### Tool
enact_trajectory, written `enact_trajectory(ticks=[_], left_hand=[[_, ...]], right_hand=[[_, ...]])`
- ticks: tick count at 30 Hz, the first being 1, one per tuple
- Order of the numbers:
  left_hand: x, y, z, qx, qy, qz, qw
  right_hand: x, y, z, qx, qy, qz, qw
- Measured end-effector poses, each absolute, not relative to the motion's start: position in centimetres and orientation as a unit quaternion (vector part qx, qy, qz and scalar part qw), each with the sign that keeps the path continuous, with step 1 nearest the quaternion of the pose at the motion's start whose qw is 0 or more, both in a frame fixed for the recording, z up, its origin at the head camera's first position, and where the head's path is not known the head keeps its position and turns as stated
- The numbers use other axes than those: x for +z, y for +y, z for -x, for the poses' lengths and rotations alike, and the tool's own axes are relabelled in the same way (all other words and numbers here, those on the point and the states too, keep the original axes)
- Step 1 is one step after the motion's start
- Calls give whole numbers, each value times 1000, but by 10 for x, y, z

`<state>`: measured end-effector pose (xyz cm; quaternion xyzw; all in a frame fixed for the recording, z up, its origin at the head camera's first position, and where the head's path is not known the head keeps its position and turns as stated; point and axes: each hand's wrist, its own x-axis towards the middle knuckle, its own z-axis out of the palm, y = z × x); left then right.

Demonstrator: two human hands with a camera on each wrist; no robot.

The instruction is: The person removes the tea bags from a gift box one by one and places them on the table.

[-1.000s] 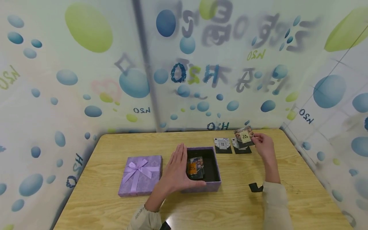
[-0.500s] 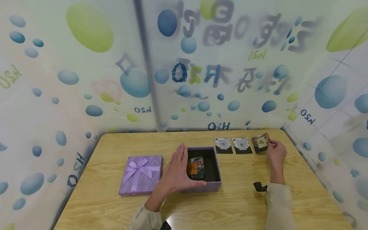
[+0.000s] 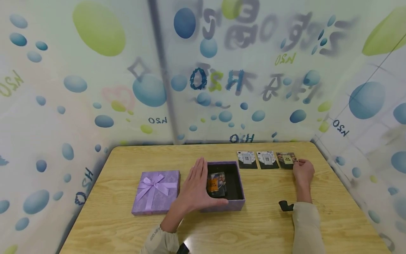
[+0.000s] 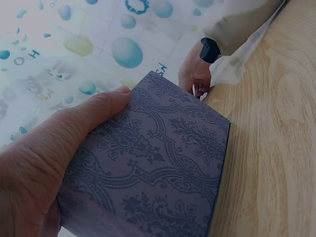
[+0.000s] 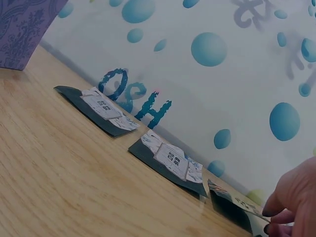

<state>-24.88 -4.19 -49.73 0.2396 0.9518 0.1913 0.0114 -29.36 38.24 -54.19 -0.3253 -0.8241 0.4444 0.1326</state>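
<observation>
My right hand (image 3: pixel 303 171) pinches the right edge of a flat packet (image 3: pixel 286 159) with a dark base and a yellowish label. In the right wrist view the packet (image 5: pixel 232 210) lies at the wall's foot, its near end slightly raised. Left of it lie two grey-and-white packets (image 3: pixel 247 159), spaced in a row. My left hand (image 3: pixel 194 190) rests against the near left corner of an open purple box (image 3: pixel 233 206), fingers straight along the left side, thumb along the front. In the left wrist view the thumb presses the patterned box wall (image 4: pixel 148 153). Inside the box lies a packet (image 3: pixel 219 184) with an orange label.
A purple lid (image 3: pixel 155 192) with a ribbon bow lies left of the box. The wooden table (image 3: pixel 260 229) ends at a printed wall covering (image 3: pixel 203 116) with blue and green dots. A dark band (image 3: pixel 286 206) sits at the right cuff.
The right hand has carried the yellowish-label packet right, off the second grey-and-white one, and lowered it to the end of the row. The left hand and box have stayed put.
</observation>
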Motion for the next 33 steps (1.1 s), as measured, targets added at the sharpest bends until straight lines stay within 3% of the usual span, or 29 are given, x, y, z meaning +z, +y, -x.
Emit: enact_trajectory(ticks=[12,19,33], left_hand=[[-496,-41,249,184,954,-235,19],[-495,-41,250,180,954,-238,18],[-496,-42,250,183,953,-239,20]], right_hand=[[-533,376,295,402,-849,310,145],[-523,360,299,404,-860,256,181],[-475,284,301,410,-902,85,104]])
